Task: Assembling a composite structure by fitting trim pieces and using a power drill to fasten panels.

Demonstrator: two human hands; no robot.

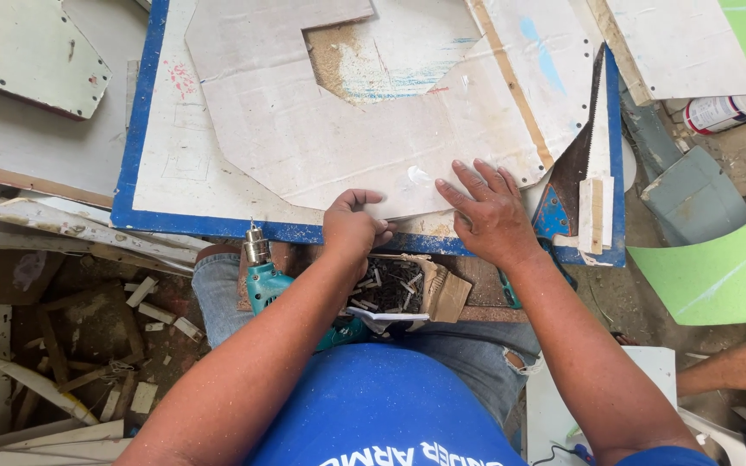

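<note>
Teal drill (262,280) lies on the person's lap, beside an open cardboard box of screws (395,286). Just above the box, left hand (354,226) curled shut, contents not visible. Right hand (489,216) flat, fingers spread, pressing the white cut panel (347,129) on the blue-edged board (144,185). Handsaw (584,164) beyond, right.

White cardboard panel (338,129) with a brown torn patch, resting on a white board (166,164) edged in blue. Teal electric drill (262,280) with a silver chuck beside a brown box of dark grey screws (395,285). Blue-handled handsaw (576,173); light green curved sheet (718,276); blue shirt (382,406) with white lettering.
</note>
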